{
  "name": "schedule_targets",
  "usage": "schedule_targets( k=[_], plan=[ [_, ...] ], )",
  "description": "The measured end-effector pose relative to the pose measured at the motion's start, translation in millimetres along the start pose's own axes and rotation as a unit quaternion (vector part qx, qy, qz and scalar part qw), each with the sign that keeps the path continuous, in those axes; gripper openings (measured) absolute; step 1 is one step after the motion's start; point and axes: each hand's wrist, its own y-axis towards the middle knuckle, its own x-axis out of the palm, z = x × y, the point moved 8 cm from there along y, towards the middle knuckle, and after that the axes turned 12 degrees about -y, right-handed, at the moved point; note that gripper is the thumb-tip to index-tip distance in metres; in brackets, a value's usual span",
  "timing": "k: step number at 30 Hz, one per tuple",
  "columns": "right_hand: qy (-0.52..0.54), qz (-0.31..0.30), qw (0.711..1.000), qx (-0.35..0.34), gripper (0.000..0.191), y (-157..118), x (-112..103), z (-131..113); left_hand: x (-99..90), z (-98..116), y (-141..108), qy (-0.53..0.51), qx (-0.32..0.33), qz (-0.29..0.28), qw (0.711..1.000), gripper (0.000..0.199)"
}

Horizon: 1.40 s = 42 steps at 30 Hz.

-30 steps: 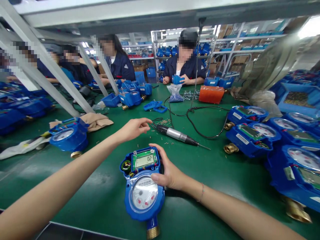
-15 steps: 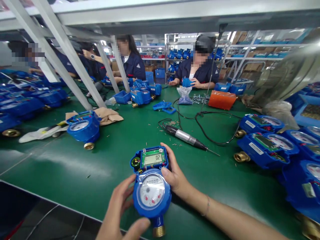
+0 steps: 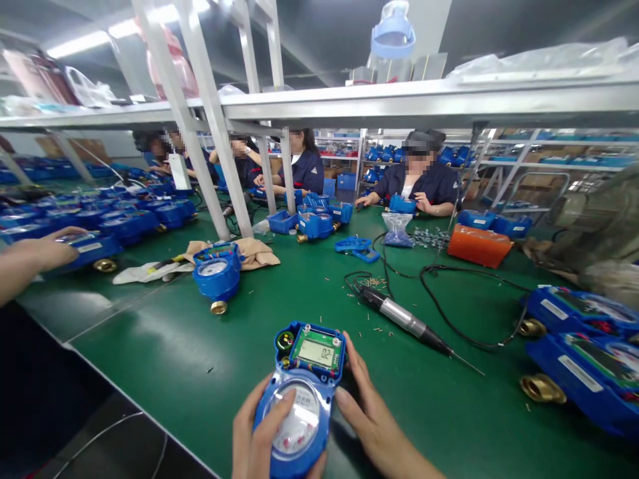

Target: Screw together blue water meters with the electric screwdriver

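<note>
With left-hand fingers (image 3: 274,422) clasped round the meter (image 3: 314,414) at six o'clock, right-hand fingers (image 3: 360,372) spread at its three o'clock edge. Now seemingly only part-way there: lit display (image 3: 317,352) in place, no cover on yet, driver (image 3: 402,317) and screws (image 3: 375,282) lying at its one-to-two o'clock!

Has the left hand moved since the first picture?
Yes. The left hand has moved away from the corded screwdriver, back toward the camera, and is now on the blue meter.

The green desk (image 3: 164,346) was glossy. A screwdriver (image 3: 403,317), loose screws (image 3: 373,283), a cloth (image 3: 262,253) and blue meters (image 3: 218,278) lay on it.
</note>
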Motion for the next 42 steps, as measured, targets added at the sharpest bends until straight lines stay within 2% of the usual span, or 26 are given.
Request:
schedule_targets(
  k=[4, 8, 11, 14, 18, 21, 26, 29, 32, 34, 36, 37, 39, 42],
  plan=[
    [-0.108, -0.017, 0.993, -0.053, 0.055, 7.3, 4.6, -0.3, 1.8, -34.9, 43.5, -0.004, 0.008, -0.02, 1.0, 0.055],
    [-0.199, -0.065, 0.972, -0.107, 0.045, 8.6, 17.1, -6.8, 23.0, -98.6, 108.8, 0.032, -0.062, -0.053, 0.996, 0.062],
    [-0.248, -0.093, 0.957, -0.121, 0.042, 9.0, 25.4, -7.3, 42.5, -139.1, 157.3, 0.068, -0.094, -0.052, 0.992, 0.071],
    [-0.281, -0.119, 0.945, -0.118, 0.04, 8.6, 30.9, -4.2, 61.9, -167.1, 195.7, 0.095, -0.12, -0.036, 0.988, 0.075],
    [-0.307, -0.162, 0.93, -0.121, 0.039, 6.8, 36.8, 1.9, 84.2, -190.6, 231.5, 0.136, -0.155, -0.015, 0.978, 0.078],
    [-0.314, -0.185, 0.921, -0.137, 0.044, 7.1, 40.9, 7.4, 95.1, -201.2, 252.8, 0.155, -0.171, -0.008, 0.973, 0.077],
    [-0.319, -0.17, 0.912, -0.192, 0.058, 18.2, 38.5, 4.4, 102.9, -206.7, 274.3, 0.174, -0.182, -0.015, 0.968, 0.075],
    [-0.346, -0.143, 0.906, -0.199, 0.055, 39.8, 27.1, 2.4, 102.0, -193.9, 274.9, 0.192, -0.157, -0.009, 0.969, 0.071],
    [-0.398, -0.077, 0.899, -0.167, 0.048, 75.9, 7.3, 10.0, 103.8, -169.1, 274.4, 0.198, -0.092, -0.006, 0.976, 0.061],
    [-0.43, -0.018, 0.893, -0.13, 0.044, 100.2, -4.6, 17.6, 113.4, -153.5, 279.6, 0.182, -0.042, -0.025, 0.982, 0.059],
    [-0.446, 0.026, 0.889, -0.102, 0.043, 116.9, -6.9, 22.3, 130.9, -145.1, 292.8, 0.152, -0.009, -0.058, 0.987, 0.063],
    [-0.444, 0.032, 0.889, -0.104, 0.044, 121.3, -1.9, 21.7, 142.0, -144.7, 302.6, 0.134, -0.005, -0.074, 0.988, 0.066],
    [-0.42, 0.009, 0.895, -0.154, 0.045, 122.2, 19.7, 14.6, 166.5, -151.3, 327.2, 0.099, -0.022, -0.094, 0.99, 0.078],
    [-0.355, -0.093, 0.89, -0.27, 0.05, 111.3, 60.0, 2.1, 203.3, -173.0, 367.6, 0.061, -0.087, -0.097, 0.99, 0.094]
  ],
)
